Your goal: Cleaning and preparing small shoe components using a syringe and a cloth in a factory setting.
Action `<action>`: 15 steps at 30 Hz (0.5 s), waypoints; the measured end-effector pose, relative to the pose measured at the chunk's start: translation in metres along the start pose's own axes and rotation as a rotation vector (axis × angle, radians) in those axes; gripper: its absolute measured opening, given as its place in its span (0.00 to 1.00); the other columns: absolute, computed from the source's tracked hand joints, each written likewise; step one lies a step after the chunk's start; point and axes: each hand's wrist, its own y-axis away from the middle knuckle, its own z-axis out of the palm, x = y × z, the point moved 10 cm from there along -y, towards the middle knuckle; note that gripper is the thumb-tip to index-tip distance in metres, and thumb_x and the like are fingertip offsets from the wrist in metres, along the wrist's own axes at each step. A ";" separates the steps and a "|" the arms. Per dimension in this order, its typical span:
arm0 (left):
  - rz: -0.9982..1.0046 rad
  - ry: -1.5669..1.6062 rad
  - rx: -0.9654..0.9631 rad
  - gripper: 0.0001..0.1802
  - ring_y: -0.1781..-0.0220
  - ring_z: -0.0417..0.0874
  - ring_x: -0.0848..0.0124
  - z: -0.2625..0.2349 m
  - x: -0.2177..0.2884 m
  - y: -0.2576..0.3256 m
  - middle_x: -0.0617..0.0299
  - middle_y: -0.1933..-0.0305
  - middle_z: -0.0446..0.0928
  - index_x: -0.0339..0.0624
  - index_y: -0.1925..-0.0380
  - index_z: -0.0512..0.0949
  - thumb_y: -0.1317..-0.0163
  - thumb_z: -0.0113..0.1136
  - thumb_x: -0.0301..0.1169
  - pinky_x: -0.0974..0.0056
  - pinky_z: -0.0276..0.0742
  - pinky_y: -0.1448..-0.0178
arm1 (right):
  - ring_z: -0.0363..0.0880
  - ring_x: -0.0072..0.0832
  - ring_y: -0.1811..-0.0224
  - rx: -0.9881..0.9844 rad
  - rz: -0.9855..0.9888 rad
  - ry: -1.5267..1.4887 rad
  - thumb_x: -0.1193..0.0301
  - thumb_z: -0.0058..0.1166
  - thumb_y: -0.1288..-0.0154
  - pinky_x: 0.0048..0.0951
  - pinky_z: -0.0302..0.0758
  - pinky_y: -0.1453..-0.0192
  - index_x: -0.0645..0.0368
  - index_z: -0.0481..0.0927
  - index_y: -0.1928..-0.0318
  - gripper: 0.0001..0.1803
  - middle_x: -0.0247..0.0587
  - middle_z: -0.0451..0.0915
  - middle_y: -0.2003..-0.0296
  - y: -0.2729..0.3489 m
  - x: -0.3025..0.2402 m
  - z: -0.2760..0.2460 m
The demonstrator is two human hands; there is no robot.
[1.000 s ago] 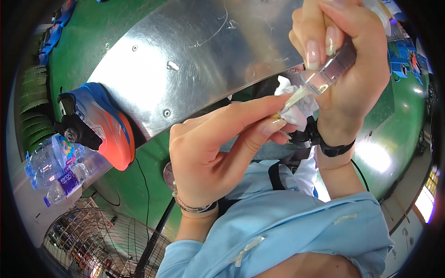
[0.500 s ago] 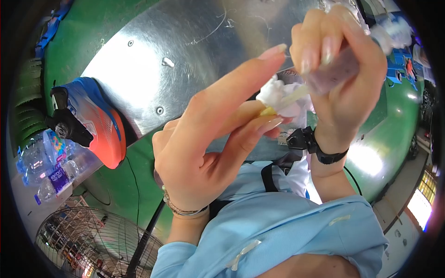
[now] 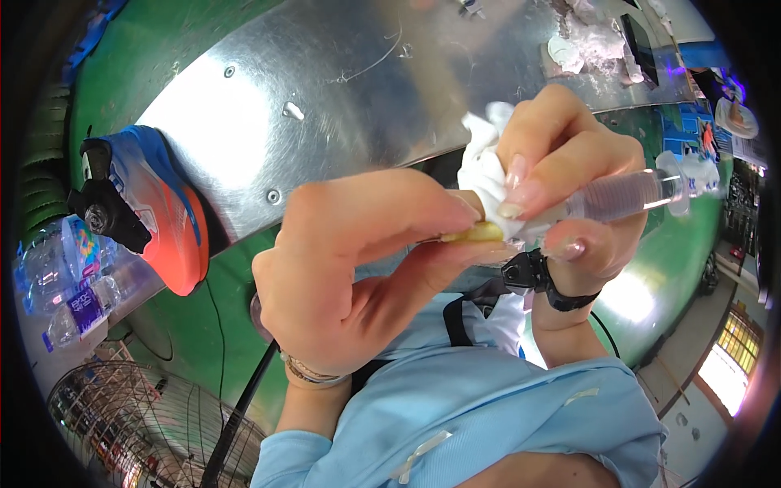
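In front of my body both hands meet around a clear plastic syringe [image 3: 622, 197]. My right hand [image 3: 582, 163] is closed about its barrel, and its fingertips press a crumpled white cloth [image 3: 486, 175] near the tip end. The flanged end of the syringe sticks out to the right. My left hand [image 3: 350, 260] pinches a small yellow piece [image 3: 476, 233] between thumb and forefinger, right where the cloth touches it. Whether the yellow piece is still joined to the syringe is hidden by cloth and fingers.
A scratched metal table [image 3: 350, 106] lies ahead. An orange and blue shoe [image 3: 175, 224] with a black device [image 3: 110, 215] stands at its left edge, near plastic bottles [image 3: 85, 305]. A wire-cage fan [image 3: 138, 415] is lower left. White scraps [image 3: 582, 49] and a dark phone-like slab [image 3: 639, 49] lie far right.
My right hand has come down and turned the syringe nearly level, with the cloth now brought onto the yellow piece. My left forefinger has folded down from its raised position into a pinch.
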 end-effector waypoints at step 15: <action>0.106 -0.023 0.020 0.08 0.72 0.77 0.69 -0.006 0.001 -0.008 0.51 0.75 0.76 0.31 0.67 0.72 0.48 0.59 0.15 0.70 0.72 0.66 | 0.67 0.25 0.72 0.060 -0.044 -0.018 0.70 0.71 0.58 0.23 0.63 0.70 0.57 0.75 0.72 0.16 0.39 0.73 0.71 0.004 -0.004 -0.008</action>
